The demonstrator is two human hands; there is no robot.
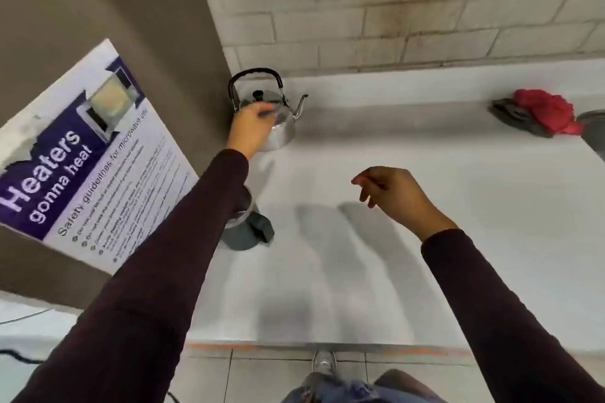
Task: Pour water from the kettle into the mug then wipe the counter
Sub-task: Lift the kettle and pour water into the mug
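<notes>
A shiny steel kettle (281, 123) with a black arched handle and a thin spout pointing right stands at the counter's back left corner. My left hand (250, 129) reaches up against its near side, fingers spread over the lid area and not around the handle. A dark grey mug (248, 229) sits nearer on the counter, partly hidden under my left forearm. My right hand (393, 195) hovers over the middle of the white counter (425, 271), fingers loosely curled, holding nothing. A red cloth (550, 111) lies crumpled at the far right.
A dark grey object (514, 116) lies under the red cloth, and a grey round thing (595, 127) is cut off by the right edge. A brick wall backs the counter. A brown wall with a microwave safety poster (88, 160) closes the left side. Floor tiles show below the counter's front edge.
</notes>
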